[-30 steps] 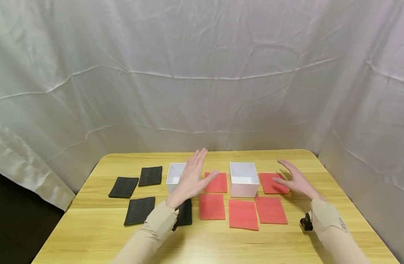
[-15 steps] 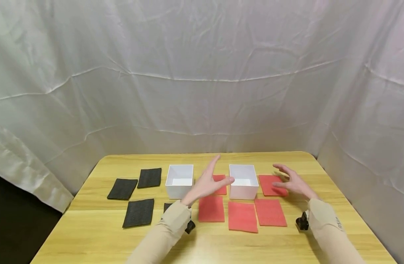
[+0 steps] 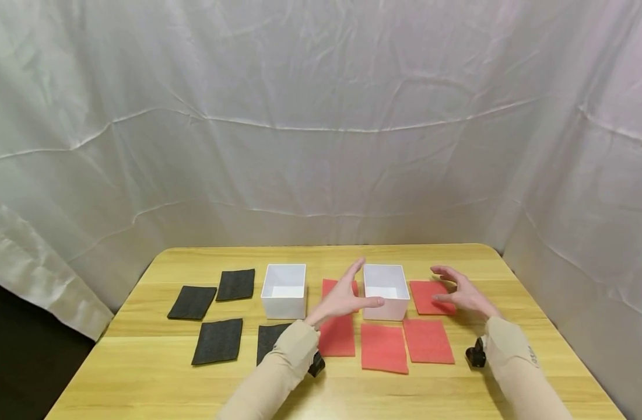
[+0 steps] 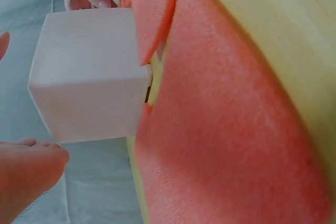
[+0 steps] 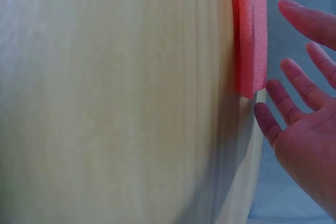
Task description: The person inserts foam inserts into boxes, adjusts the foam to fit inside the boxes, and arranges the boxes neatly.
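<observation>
My left hand [image 3: 344, 298] is held over the red squares in the middle, thumb spread from straight fingers, beside the right white box [image 3: 386, 309]. Part of a red foam square [image 3: 337, 341] is hidden under that hand. In the left wrist view the white box [image 4: 86, 77] stands between the fingers and thumb, apart from the thumb. My right hand [image 3: 465, 293] hovers at the far right red square [image 3: 424, 297], holding nothing. The right wrist view has that palm [image 5: 315, 135] with spread fingers near the square's edge [image 5: 252, 40]; contact cannot be told.
A second white box [image 3: 284, 306] stands left of my left hand. Several black squares [image 3: 218, 341] lie on the left of the wooden table [image 3: 142, 379]. More red squares [image 3: 383, 348] lie in front of the right box. A pale curtain [image 3: 321, 175] hangs behind the table.
My left hand has moved right, from over the left white box to the right one's near side, uncovering the left box. My right hand has stayed near the far right red square, its fingers barely shifting.
</observation>
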`<state>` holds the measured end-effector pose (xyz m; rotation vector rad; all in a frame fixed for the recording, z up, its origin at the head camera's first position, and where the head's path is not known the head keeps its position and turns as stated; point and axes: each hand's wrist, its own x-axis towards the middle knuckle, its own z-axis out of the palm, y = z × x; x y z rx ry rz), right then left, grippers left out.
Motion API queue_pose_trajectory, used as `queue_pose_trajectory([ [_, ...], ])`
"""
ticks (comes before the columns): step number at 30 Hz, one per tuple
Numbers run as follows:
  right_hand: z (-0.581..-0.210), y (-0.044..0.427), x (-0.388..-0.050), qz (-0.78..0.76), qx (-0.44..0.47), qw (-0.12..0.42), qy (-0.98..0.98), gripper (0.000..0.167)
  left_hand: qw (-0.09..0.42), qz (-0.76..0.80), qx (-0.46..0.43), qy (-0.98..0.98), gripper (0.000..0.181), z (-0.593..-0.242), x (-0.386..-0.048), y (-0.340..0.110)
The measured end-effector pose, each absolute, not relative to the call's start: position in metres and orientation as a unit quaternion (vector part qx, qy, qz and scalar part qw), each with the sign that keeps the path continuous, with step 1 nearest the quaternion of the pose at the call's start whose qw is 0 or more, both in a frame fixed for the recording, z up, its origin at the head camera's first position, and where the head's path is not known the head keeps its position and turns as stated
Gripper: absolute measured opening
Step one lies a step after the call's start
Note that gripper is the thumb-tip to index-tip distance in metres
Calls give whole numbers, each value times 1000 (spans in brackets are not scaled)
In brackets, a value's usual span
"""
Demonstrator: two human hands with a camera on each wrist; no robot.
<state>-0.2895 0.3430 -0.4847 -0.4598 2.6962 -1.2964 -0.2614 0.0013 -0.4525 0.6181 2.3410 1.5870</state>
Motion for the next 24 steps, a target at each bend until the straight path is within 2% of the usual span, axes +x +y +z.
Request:
queue_pose_trajectory([
  [24,-487,332,-292,-317,-105,77,939,68,124,555,198,798,102,-470,-273,9],
])
